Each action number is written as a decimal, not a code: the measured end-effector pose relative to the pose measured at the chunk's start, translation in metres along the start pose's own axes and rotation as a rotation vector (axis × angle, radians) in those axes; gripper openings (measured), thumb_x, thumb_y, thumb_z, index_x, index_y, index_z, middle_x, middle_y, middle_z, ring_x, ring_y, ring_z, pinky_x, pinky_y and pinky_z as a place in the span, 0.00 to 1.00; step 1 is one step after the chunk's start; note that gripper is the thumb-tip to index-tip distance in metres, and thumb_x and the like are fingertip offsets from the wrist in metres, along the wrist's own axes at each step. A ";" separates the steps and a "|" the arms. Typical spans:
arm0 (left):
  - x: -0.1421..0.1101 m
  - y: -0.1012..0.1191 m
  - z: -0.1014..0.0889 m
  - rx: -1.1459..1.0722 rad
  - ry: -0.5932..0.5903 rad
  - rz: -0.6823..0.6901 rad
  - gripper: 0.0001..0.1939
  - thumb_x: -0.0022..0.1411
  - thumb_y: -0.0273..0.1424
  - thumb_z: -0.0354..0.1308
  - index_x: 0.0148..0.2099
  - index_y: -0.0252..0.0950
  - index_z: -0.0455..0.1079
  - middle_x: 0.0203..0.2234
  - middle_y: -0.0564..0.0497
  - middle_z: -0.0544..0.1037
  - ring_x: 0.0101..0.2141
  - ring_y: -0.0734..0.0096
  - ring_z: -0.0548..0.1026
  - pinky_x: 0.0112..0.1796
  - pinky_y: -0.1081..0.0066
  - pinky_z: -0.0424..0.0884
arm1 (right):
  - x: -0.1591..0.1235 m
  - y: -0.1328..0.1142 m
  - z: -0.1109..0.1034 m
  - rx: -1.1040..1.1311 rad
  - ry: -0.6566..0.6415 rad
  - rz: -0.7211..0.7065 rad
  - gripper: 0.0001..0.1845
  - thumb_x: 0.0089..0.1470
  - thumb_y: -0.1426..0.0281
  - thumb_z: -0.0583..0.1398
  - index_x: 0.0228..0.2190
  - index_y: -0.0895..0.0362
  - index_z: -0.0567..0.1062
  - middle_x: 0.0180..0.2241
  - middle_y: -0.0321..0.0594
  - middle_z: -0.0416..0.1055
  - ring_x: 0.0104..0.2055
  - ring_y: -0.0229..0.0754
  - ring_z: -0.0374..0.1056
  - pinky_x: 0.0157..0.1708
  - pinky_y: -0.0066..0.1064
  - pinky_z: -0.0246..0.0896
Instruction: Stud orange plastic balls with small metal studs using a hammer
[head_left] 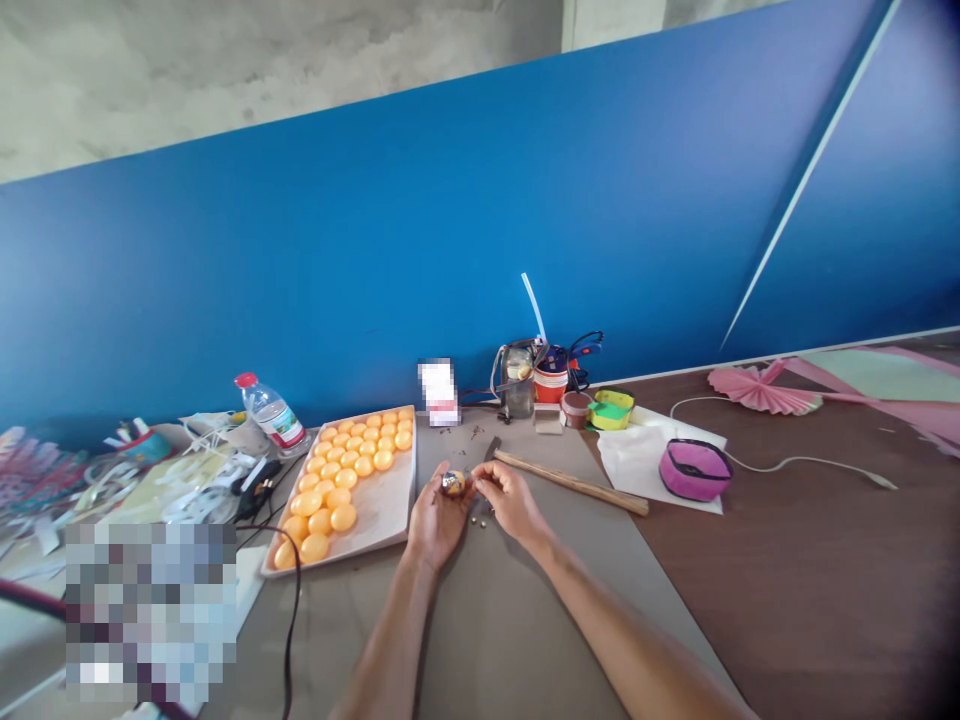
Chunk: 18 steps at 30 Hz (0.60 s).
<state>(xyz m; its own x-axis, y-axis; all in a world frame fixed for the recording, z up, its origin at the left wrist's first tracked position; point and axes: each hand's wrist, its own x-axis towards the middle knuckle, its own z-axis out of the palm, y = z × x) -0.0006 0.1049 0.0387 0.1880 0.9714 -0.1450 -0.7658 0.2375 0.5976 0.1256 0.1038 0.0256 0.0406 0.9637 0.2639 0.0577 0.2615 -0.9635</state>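
Over the grey mat (517, 620), my left hand (437, 520) cups a small shiny round object (453, 484), gold and silver in colour, whose kind I cannot make out. My right hand (504, 495) is pinched close beside it, fingertips together near the object's right side. Whatever those fingertips hold is too small to name. A hammer (574, 483) with a wooden handle lies just behind my right hand. On the mat below my hands are a few tiny metal pieces (478, 522). More small dark bits (476, 433) are scattered further back.
To the left stands a shallow tray (394, 515) with several orange balls. Behind it is a plastic bottle (274, 415). At the back are a glass jar (517, 390) and an orange cup (550, 385). A pink fabric ring (695, 470) lies on white paper (630, 460) at right. A black cable (292, 610) hangs at front left.
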 end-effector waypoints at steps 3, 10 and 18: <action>-0.001 0.000 0.001 -0.003 -0.002 -0.019 0.12 0.52 0.22 0.54 0.41 0.35 0.67 0.28 0.51 0.73 0.31 0.72 0.72 0.42 0.67 0.68 | -0.002 -0.002 0.001 0.005 -0.013 0.004 0.06 0.46 0.70 0.53 0.27 0.57 0.70 0.26 0.36 0.70 0.30 0.38 0.65 0.33 0.29 0.60; -0.002 -0.001 -0.003 0.144 -0.063 -0.015 0.13 0.52 0.25 0.58 0.42 0.36 0.67 0.34 0.49 0.74 0.36 0.70 0.73 0.40 0.71 0.67 | -0.006 -0.008 0.005 -0.001 -0.016 0.012 0.06 0.45 0.70 0.54 0.25 0.56 0.71 0.26 0.35 0.70 0.29 0.37 0.64 0.32 0.28 0.59; -0.002 -0.003 -0.007 0.233 -0.076 0.029 0.22 0.50 0.27 0.62 0.49 0.38 0.64 0.35 0.50 0.75 0.32 0.74 0.73 0.35 0.72 0.68 | -0.005 -0.014 0.004 0.063 -0.010 0.112 0.06 0.43 0.69 0.54 0.26 0.56 0.69 0.23 0.33 0.68 0.23 0.35 0.62 0.26 0.27 0.58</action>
<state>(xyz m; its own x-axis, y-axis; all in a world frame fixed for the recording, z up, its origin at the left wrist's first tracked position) -0.0033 0.1024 0.0320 0.2205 0.9728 -0.0706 -0.6104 0.1941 0.7680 0.1202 0.0957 0.0377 0.0336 0.9875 0.1542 -0.0096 0.1546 -0.9879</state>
